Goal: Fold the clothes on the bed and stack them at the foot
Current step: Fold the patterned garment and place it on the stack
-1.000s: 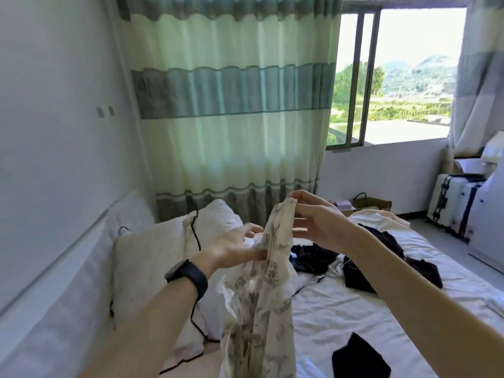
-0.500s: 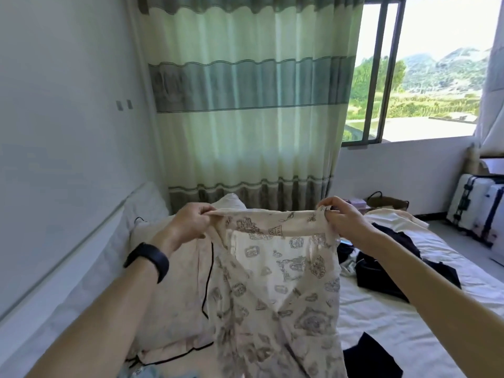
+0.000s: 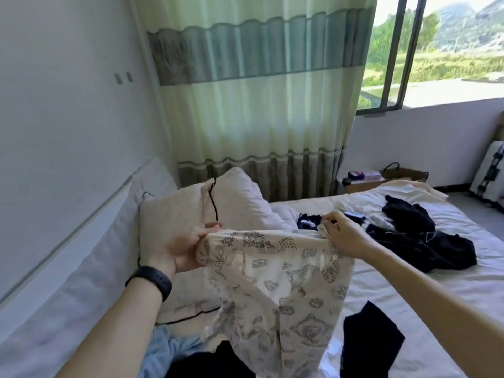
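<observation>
Printed garment: the cream cloth with a grey pattern (image 3: 286,290) is hanging in the air above the near part of the bed, its top edge stretching between the two hands and the rest draping down toward the near edge of the view.
Left hand: the left hand (image 3: 182,249) is gripping the left end of that top edge, its fingers (image 3: 212,225) curling round bunched cloth, palm turned toward the camera.
Right hand: the right hand (image 3: 346,237) is holding the right end of the edge, its fingers (image 3: 330,222) pinching a small fold of the fabric.
Wristband: a black band (image 3: 150,281) is sitting on the left wrist.
Bed: the white bed (image 3: 450,296) is running from near left to far right.
Other clothes: a dark heap (image 3: 422,241) is lying to the right beyond the right hand; a black piece (image 3: 368,342) is lying near, just right of the hanging cloth; a pale blue piece (image 3: 169,350) is showing at the near left.
Pillows: two pale pillows (image 3: 174,214) are leaning at the left, behind the left hand.
Background: a green striped curtain (image 3: 259,105) is hanging at the far wall beside a window (image 3: 436,50).
</observation>
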Available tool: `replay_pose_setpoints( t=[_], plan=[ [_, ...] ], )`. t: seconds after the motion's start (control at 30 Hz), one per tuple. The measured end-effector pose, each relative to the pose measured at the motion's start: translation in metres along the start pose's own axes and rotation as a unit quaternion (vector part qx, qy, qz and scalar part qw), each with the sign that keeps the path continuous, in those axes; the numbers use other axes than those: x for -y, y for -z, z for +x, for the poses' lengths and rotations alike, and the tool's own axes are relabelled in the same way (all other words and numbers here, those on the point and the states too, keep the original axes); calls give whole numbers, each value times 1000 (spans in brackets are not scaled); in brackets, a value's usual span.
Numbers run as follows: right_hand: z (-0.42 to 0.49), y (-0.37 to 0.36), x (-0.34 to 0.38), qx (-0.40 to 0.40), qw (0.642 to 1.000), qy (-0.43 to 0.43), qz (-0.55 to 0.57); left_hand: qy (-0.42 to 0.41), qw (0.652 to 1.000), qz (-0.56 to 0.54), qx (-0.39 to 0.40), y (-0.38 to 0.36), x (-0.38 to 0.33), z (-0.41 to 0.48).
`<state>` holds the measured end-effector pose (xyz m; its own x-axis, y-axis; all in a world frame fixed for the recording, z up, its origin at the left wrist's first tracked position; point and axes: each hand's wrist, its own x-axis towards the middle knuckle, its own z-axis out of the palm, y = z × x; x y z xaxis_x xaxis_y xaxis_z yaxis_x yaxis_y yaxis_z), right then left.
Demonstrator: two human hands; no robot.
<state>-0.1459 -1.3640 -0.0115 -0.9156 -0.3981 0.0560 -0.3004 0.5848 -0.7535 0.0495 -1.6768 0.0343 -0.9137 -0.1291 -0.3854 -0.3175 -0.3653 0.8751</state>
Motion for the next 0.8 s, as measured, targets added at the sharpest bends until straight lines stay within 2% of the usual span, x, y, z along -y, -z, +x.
replay_pose_setpoints(
  t=[0.07,0.17,0.23,0.33,0.4,0.5,0.53,0.6,0.63,0.67,0.7,0.77,0.8],
  plan=[
    [-20,-18,-22,31,999,-20,-7,29,997,58,-44,-1,29,3],
    [-51,-36,-44,49,999,-4,19,62,973,214,-64,-2,68,4],
    [-61,-41,-55,79,997,13,17,61,941,327,-56,-1,86,2],
    [-59,-42,-70,123,992,0,18,54,874,483,-20,-2,95,-1],
    [-55,-34,-78,140,988,2,66,69,846,528,6,-4,93,-2],
    [-50,-21,-101,162,975,-51,140,99,804,586,19,-2,100,4],
    [-49,-22,-114,167,976,-71,116,93,789,607,-2,-2,107,8],
    [-51,-33,-139,188,977,-96,-11,43,768,634,-80,-3,121,18],
    [-55,-43,-150,198,971,-106,-78,15,772,625,-114,-5,128,22],
    [-60,-53,-160,200,967,-118,-108,-5,794,592,-134,-6,133,25],
    [-64,-62,-166,194,968,-125,-99,-13,831,538,-139,-7,137,26],
    [-66,-71,-171,156,978,-137,10,7,902,418,-110,-5,133,24],
    [-64,-72,-169,121,974,-166,96,28,922,378,-78,-2,128,22]
  ],
)
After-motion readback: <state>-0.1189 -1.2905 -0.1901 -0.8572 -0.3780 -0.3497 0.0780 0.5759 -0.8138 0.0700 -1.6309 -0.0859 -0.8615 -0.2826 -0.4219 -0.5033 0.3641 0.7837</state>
